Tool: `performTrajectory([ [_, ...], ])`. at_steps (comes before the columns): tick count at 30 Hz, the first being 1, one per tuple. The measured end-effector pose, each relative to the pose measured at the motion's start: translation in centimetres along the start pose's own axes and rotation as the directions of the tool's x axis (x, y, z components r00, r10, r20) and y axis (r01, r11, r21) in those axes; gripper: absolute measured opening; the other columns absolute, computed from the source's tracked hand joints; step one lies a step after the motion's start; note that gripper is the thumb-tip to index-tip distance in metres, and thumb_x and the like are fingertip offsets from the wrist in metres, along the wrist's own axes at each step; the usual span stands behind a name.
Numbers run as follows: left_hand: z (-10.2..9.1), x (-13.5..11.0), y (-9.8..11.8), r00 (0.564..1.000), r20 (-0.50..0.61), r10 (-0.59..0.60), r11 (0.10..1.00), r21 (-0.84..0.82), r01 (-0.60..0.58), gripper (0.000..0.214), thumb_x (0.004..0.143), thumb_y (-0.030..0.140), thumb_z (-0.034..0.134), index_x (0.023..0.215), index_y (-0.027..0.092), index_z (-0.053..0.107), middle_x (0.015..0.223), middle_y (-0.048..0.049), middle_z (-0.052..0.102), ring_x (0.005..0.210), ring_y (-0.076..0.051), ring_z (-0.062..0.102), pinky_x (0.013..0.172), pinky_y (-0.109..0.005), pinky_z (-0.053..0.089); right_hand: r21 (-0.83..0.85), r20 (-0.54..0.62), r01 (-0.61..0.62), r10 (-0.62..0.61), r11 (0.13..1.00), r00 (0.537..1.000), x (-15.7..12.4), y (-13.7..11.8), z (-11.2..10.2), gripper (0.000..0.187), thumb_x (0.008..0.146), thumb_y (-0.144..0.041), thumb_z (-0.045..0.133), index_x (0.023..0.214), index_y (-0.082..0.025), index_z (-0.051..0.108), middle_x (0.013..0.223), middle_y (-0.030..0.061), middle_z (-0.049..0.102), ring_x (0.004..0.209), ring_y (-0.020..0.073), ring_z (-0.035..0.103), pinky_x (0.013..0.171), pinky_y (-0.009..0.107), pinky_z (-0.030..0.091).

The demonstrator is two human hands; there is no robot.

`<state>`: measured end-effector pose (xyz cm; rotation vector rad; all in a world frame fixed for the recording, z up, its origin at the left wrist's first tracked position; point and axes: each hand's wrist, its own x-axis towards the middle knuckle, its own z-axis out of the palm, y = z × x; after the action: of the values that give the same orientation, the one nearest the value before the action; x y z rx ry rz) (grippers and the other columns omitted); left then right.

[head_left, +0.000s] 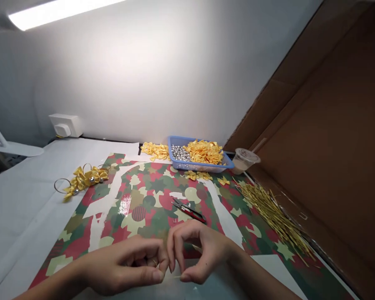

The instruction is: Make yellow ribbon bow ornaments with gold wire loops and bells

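Observation:
Low in the middle of the head view, my left hand (129, 264) and my right hand (203, 252) face each other, a small gap apart. Each is closed in a pinch of thumb and fingers. A thin pale-gold cord (174, 277) stretches across the gap between the fingertips; its ends are hidden in the fingers. Just beyond my right hand lie thread snips (189, 209) with dark, red-edged handles, blades pointing away to the left.
A blue basket (203, 167) holds silver beads and yellow bows. More bows (156, 151) lie beside it. Gold bow-and-bell pieces with rings (86, 180) rest at left. Gold cords (275, 212), a lidded plastic cup (244, 160) and a cardboard wall (331, 125) are at right.

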<state>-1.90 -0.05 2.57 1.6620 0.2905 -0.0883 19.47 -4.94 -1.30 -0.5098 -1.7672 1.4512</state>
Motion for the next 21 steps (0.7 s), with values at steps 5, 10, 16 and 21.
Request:
performTrajectory([
  [5,0.2,0.2,-0.4,0.998,-0.058,0.004,0.996,0.087,0.001,0.030,0.088,0.049,0.049,0.082,0.019,0.045,0.067,0.0050,0.034,0.060,-0.011,0.028,0.053,-0.024,0.024,-0.022,0.093,-0.060,0.062,0.998,0.994,0.1,0.5,-1.2,0.037,0.065,-0.047,0.078,0.064,-0.017,0.057,0.075,0.0031,0.062,0.072,0.0133,0.060,0.075,0.030,0.050],
  [10,-0.1,0.2,-0.7,0.997,-0.077,0.016,0.994,0.106,-0.008,0.036,0.086,0.055,0.049,0.082,0.019,0.047,0.068,0.0046,0.033,0.061,-0.011,0.028,0.054,-0.024,0.023,0.009,0.051,-0.124,0.123,0.992,0.991,0.3,0.6,-1.9,0.044,0.059,-0.054,0.079,0.061,-0.016,0.057,0.070,0.0039,0.062,0.066,0.0143,0.061,0.066,0.030,0.051],
  [16,-0.6,-0.1,-0.9,0.977,-0.202,0.066,0.996,0.080,-0.051,0.041,0.086,0.059,0.049,0.080,0.018,0.043,0.067,0.0054,0.033,0.061,-0.010,0.027,0.054,-0.023,0.024,-0.199,-0.554,-0.141,0.007,0.970,0.833,1.4,-1.6,-7.2,0.039,0.078,-0.056,0.061,0.078,-0.018,0.055,0.073,-0.0010,0.056,0.056,0.0085,0.050,0.055,0.023,0.045],
  [21,-0.4,0.5,-2.1,0.917,-0.375,0.135,0.987,0.131,-0.091,0.042,0.087,0.061,0.043,0.081,0.019,0.042,0.063,0.0071,0.034,0.049,-0.007,0.037,0.047,-0.020,0.029,-0.357,-0.793,-0.419,-0.034,0.835,0.608,5.5,-3.6,-15.3,0.025,0.092,-0.036,0.053,0.106,-0.015,0.056,0.099,0.0047,0.060,0.080,0.0151,0.060,0.069,0.031,0.052],
])
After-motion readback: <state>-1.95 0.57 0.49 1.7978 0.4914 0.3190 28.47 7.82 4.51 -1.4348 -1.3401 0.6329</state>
